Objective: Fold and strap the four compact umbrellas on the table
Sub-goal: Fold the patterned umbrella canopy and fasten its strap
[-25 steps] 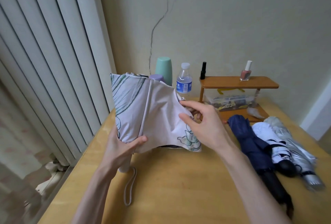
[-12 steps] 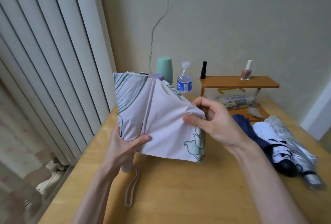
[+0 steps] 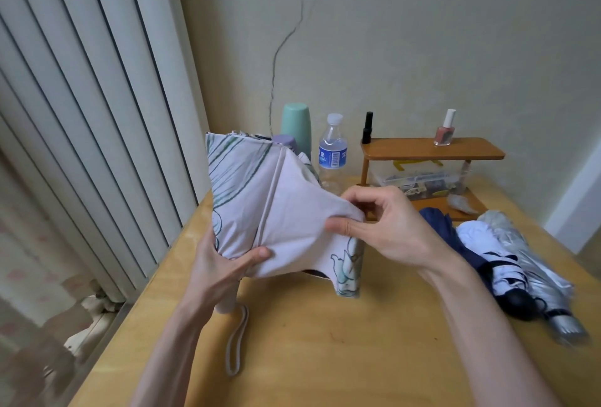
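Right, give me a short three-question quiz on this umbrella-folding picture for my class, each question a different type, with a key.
1. True or false: the left hand grips the pale printed umbrella at its lower end.
2. What does the right hand pinch? A) the wrist loop B) the pale umbrella's canopy fabric C) the water bottle
3. How many other umbrellas lie on the table?

Key: 1 true. 2 B. 3 three: navy umbrella, white umbrella, silver umbrella.
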A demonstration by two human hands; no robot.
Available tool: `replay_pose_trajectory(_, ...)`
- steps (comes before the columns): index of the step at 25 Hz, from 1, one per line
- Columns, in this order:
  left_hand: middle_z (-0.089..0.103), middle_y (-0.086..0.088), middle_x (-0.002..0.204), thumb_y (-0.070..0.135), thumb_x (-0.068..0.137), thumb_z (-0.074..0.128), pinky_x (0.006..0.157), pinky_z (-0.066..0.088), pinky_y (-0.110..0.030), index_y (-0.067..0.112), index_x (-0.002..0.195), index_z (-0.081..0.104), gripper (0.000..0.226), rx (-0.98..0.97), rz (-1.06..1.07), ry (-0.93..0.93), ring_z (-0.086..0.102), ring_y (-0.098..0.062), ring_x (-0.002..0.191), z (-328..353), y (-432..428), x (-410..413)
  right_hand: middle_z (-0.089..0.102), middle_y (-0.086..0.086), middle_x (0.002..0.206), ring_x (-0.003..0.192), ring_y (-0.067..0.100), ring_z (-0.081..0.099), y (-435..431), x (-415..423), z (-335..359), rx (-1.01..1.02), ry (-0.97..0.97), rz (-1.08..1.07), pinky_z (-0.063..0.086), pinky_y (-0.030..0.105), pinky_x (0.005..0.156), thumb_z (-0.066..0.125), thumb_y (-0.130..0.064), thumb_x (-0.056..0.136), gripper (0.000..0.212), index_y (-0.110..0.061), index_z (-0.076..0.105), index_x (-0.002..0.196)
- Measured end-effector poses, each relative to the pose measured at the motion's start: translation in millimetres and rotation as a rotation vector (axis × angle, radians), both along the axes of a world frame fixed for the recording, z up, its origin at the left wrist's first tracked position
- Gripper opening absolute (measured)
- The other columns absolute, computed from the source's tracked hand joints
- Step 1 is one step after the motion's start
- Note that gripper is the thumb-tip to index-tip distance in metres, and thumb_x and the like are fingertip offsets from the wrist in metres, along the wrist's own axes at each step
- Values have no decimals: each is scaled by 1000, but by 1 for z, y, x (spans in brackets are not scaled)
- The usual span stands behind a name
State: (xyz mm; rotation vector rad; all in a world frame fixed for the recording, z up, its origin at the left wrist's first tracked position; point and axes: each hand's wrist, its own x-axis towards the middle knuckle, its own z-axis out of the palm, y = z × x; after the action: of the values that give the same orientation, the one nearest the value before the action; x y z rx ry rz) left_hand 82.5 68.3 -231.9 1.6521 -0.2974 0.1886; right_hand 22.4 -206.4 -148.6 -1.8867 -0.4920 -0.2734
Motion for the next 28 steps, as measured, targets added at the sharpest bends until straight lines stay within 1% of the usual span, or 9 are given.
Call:
replay_pose_trajectory(4, 73, 17, 126, 66, 38, 99, 98, 56, -36, 32, 135, 60, 110, 15, -17, 13, 70, -6, 117, 1, 8, 1, 40, 3, 67, 65, 15, 37, -9, -2, 3, -100, -11, -103, 29, 26, 60, 95, -32, 70, 41, -7, 62, 71)
replay_pose_trajectory(9, 74, 16, 124, 71, 36, 98, 97, 59, -47, 33, 134, 60, 112, 35, -51, 35, 71, -8, 115, 1, 5, -2, 60, -5, 96, 84, 18, 57, -10, -1, 0, -227, -31, -126, 47, 37, 74, 78, -43, 90, 21, -24, 74, 99)
replay_pose_trajectory(11, 75, 10, 125, 69, 37, 99, 98, 59, -50, 29, 135, 61, 113, 26, -39, 39, 71, -12, 116, 0, 5, -1, 54, -3, 101, 94, 17, 56, -6, 4, -6, -281, -2, -127, 46, 38, 78, 64, -60, 91, 44, -18, 77, 88)
replay_pose_trajectory(13, 74, 12, 125, 74, 34, 97, 97, 59, -40, 29, 135, 61, 116, 19, -34, 26, 71, -9, 117, 0, 9, 0, 52, -6, 99, 93, 9, 54, -6, 5, -7, -319, 26, -127, 40, 32, 80, 60, -70, 87, 57, -15, 73, 75)
replay_pose_trajectory(15, 74, 18, 125, 76, 34, 96, 92, 58, -27, 33, 133, 61, 114, 36, -54, 3, 70, -4, 116, 2, 13, -1, 53, -12, 91, 80, 5, 51, -11, 2, -3, -292, 73, -150, 36, 31, 75, 72, -70, 77, 50, -21, 72, 67)
replay_pose_trajectory(17, 72, 23, 127, 76, 34, 96, 89, 57, -17, 40, 132, 59, 110, 56, -87, -2, 69, 1, 116, 3, 14, -3, 57, -13, 85, 74, 21, 52, -18, -2, 2, -235, 87, -154, 38, 41, 69, 84, -63, 70, 41, -24, 72, 63)
replay_pose_trajectory(19, 71, 23, 128, 76, 33, 96, 94, 57, -24, 43, 132, 58, 111, 60, -99, 16, 68, -1, 118, 2, 13, -2, 61, -13, 87, 77, 42, 51, -24, -5, 3, -159, 75, -96, 42, 49, 70, 85, -49, 77, 27, -25, 76, 70)
replay_pose_trajectory(24, 73, 16, 128, 73, 32, 99, 101, 56, -40, 33, 137, 59, 119, 22, -74, 39, 69, -8, 119, 0, 7, 0, 61, -17, 97, 80, 38, 50, -30, -5, 4, -140, 34, -81, 41, 27, 69, 71, -40, 91, 15, -39, 80, 79)
replay_pose_trajectory(28, 74, 16, 126, 55, 43, 98, 100, 57, -37, 31, 136, 59, 103, 1, -72, 57, 70, -8, 118, -3, 3, 1, 58, -12, 91, 81, 37, 48, -21, 0, 3, -128, -29, -231, 41, 41, 70, 84, -47, 76, 14, -33, 81, 74)
